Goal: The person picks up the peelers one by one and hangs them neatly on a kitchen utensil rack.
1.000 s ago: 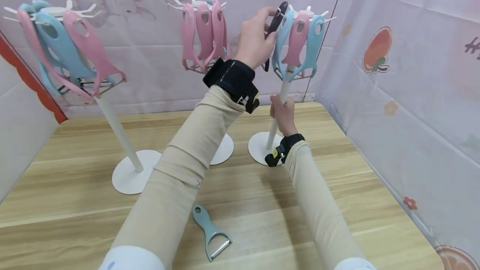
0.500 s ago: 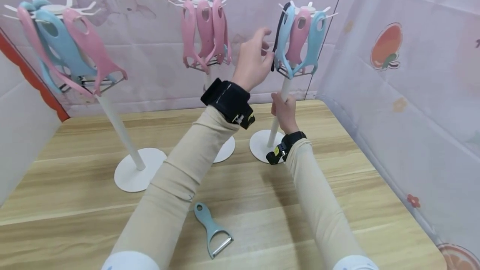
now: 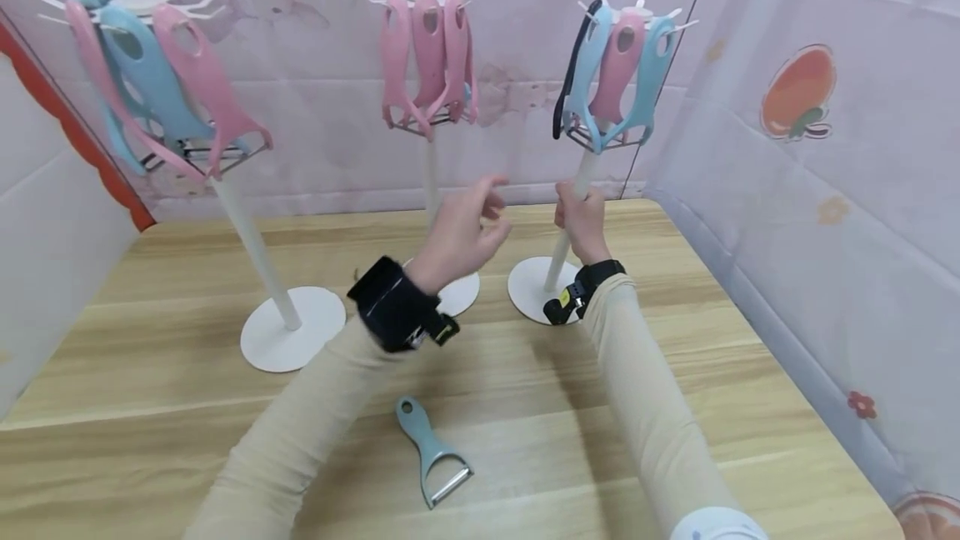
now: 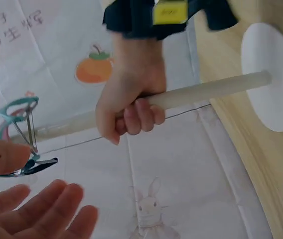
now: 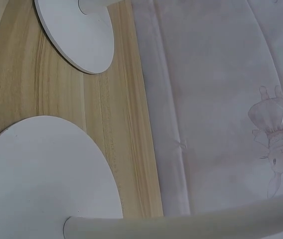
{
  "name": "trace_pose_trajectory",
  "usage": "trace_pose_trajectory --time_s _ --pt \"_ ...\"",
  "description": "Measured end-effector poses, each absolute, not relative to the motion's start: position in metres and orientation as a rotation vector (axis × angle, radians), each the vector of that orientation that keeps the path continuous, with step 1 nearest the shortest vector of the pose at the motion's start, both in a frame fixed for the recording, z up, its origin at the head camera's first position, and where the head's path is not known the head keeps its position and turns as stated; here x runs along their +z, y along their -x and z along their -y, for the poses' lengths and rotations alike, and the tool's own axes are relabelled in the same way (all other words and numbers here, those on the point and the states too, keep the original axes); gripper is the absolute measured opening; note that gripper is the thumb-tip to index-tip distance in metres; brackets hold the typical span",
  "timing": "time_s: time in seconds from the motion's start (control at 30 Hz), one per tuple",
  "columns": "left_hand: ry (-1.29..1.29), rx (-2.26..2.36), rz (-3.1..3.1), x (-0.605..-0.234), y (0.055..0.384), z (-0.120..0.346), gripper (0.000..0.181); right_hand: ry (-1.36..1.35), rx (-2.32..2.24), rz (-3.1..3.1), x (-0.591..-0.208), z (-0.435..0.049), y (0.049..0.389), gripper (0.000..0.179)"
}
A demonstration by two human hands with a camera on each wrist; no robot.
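My right hand [image 3: 585, 223] grips the white pole [image 4: 216, 90] of the right-hand stand, below its hanging peelers. On that stand's hooks hang a black peeler [image 3: 572, 73], a pink peeler [image 3: 619, 65] and blue ones, such as the light blue peeler [image 3: 649, 77]. Empty and loosely bent, my left hand [image 3: 459, 233] is in the air in front of the middle stand. Its spread fingers [image 4: 57, 209] show in the left wrist view. A blue-green peeler [image 3: 429, 440] lies on the table nearest me. The right wrist view shows the pole but not the hand.
Pink peelers [image 3: 430, 48] hang on the middle stand; pink and blue peelers [image 3: 150, 65] hang on the left stand. Round white bases [image 3: 292, 329] stand on the wooden table [image 3: 540, 407]. A printed curtain [image 3: 315, 107] runs behind and at the right.
My left hand held the black peeler by the right stand, let go with it hanging there, and moved down and left. My right hand keeps its grip on the pole.
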State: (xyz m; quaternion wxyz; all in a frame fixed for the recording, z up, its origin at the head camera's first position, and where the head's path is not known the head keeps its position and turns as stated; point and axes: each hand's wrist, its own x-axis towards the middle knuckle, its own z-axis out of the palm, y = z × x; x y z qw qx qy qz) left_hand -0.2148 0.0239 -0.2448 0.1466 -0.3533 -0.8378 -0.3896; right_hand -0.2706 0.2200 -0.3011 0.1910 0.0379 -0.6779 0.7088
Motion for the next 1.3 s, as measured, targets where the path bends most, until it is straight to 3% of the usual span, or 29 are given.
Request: trace_pose_trajectory --time_s 0.23,0.5,0.63,0.87,1.3 --pt "1.119 -0.862 2.691 -0.283 0.18 0.017 0.031 -0.097 2.058 1.862 -0.312 -0.225 0.282 0.036" --pt "1.008 -0.446 3.021 -0.328 0.155 0.042 0.017 -0.112 2.058 1.821 -0.315 -0.227 0.288 0.035" --pt "1.128 -0.36 3.012 -0.345 0.139 0.051 0.013 -0.127 2.061 1.822 -0.316 -0.226 0.287 0.035" --pt "1.438 -0.322 2.978 -0.361 0.117 0.055 0.015 -0.148 2.066 1.819 -0.316 -0.227 0.288 0.036" --pt "1.398 -0.423 3.076 -0.37 0.11 0.051 0.032 -0.15 2.1 1.842 -0.309 -0.225 0.281 0.036"
